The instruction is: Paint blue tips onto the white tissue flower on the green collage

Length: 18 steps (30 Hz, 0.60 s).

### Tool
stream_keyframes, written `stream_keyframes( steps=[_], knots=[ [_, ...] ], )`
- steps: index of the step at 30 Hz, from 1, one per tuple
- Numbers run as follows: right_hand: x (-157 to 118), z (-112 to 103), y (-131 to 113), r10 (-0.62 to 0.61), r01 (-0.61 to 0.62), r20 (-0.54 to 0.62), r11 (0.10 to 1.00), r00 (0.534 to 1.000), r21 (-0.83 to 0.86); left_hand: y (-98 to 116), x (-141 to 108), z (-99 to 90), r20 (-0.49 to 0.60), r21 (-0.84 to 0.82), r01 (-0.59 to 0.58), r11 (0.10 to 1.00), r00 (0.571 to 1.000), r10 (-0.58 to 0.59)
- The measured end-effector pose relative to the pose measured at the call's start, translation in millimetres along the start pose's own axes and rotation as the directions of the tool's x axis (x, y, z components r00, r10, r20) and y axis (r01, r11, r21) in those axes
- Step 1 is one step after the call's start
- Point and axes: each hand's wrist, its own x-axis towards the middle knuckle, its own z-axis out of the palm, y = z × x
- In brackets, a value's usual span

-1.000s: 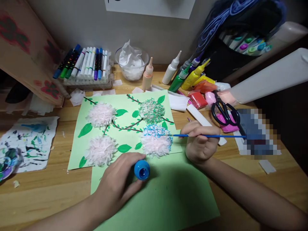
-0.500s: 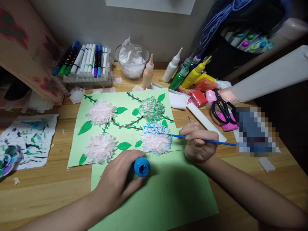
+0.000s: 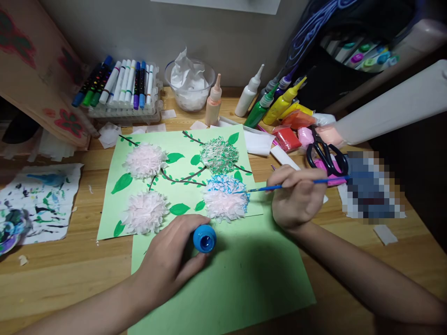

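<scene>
My left hand (image 3: 174,253) is wrapped round an uncapped blue paint bottle (image 3: 204,238), its open mouth facing me. Between the fingers of my right hand (image 3: 298,195) is a thin blue paintbrush (image 3: 268,188), its tip at the lower right paper flower (image 3: 226,207). That flower is pale pink with blue-painted petal edges along its top and right side. It sits on a light green sheet (image 3: 188,139) with painted leaves and brown stems. Above it is a green-tipped flower (image 3: 220,156); two plain pale pink flowers (image 3: 145,160) are on the left. Another green sheet (image 3: 258,279) lies underneath.
Markers (image 3: 122,83) rest on a clear case at the back left, beside a glass bowl (image 3: 190,95) of tissue. Several paint bottles (image 3: 258,109) stand behind the sheet. Black scissors (image 3: 323,156) lie at right. A paint-smeared cloth (image 3: 49,200) and palette (image 3: 12,230) are at left.
My right hand has risen slightly and turned, tilting the brush so its back end points higher. The brush tip stays at the blue-edged flower. My left hand keeps its hold on the bottle.
</scene>
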Motion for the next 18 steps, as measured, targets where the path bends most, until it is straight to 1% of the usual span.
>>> stream_keyframes(
  steps=[2, 3, 5, 7, 10, 14, 18],
  knots=[
    [6.2, 3.8, -0.8, 0.032, -0.022, -0.122, 0.996, 0.992, 0.085, -0.2, 0.0, -0.2, 0.003, 0.006, -0.003, 1.0, 1.0, 0.003],
    [8.3, 4.8, -0.3, 0.054, -0.036, -0.16, 0.993, 0.986, 0.113, -0.2, 0.2, -0.4, 0.004, 0.009, -0.003, 1.0, 1.0, 0.003],
    [9.8, 5.2, 1.3, 0.091, -0.069, -0.173, 0.989, 0.981, 0.129, -0.2, 0.8, -0.7, 0.005, 0.015, 0.001, 1.0, 1.0, -0.001],
    [8.4, 4.8, 2.2, 0.111, -0.089, -0.168, 0.987, 0.98, 0.132, 0.1, 1.5, -1.1, 0.01, 0.015, 0.007, 1.0, 1.0, -0.007],
    [4.1, 3.9, 1.5, 0.149, -0.135, -0.114, 0.983, 0.982, 0.121, 0.5, 2.1, -1.5, 0.013, 0.007, 0.012, 1.0, 1.0, -0.012],
    [1.7, 3.4, 0.5, 0.149, -0.142, -0.058, 0.984, 0.987, 0.111, 0.3, 1.2, -1.0, 0.014, 0.01, 0.003, 1.0, 1.0, -0.003],
    [4.0, 3.1, 2.4, 0.155, -0.143, -0.1, 0.983, 0.983, 0.116, -0.3, -0.1, -1.0, 0.018, 0.013, 0.0, 1.0, 1.0, 0.0]
  ],
)
